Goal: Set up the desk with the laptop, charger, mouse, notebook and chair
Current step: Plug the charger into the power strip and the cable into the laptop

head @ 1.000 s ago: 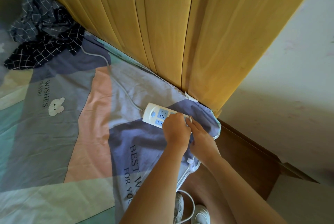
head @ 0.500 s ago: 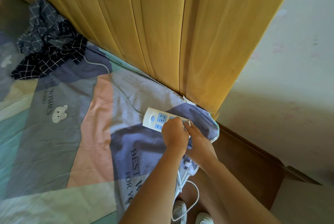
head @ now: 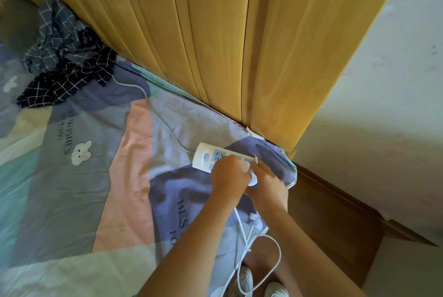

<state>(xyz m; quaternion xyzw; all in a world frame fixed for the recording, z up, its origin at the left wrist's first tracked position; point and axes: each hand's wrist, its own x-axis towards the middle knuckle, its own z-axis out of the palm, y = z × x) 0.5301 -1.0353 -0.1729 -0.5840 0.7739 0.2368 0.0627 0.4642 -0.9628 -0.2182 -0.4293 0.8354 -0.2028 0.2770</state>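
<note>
The head view looks down on a bed (head: 72, 200) covered by a patchwork sheet of grey, pink, green and purple blocks, with a small white bear print and the words "WISHES" and "BES" partly readable. A white power strip (head: 211, 156) lies on the sheet near the bed's far right corner, just below a yellow padded headboard (head: 215, 44). Its white cord (head: 153, 114) runs off to the left and far across the sheet, disappearing under a heap of dark checked cloth (head: 64, 66) at the far left. Both hands meet over the right end of the strip. The left hand (head: 229, 176) is curled, knuckles up, resting on the strip and hiding its near right part; the fingers are closed on something white, but exactly what they grip cannot be told. The right hand (head: 269, 182) is just beside it, touching it, with fingers pinched on a round white plug (head: 253, 180) that shows between the two hands at the strip's end. A thin white charger cable (head: 275, 265) trails from under the hands toward the near side, looping over the bed's edge and down beside white shoes (head: 275, 293) on the floor. To the right of the bed a dark wooden piece (head: 335, 224) stands against a pale wall (head: 383, 104). No desk shows here.
</note>
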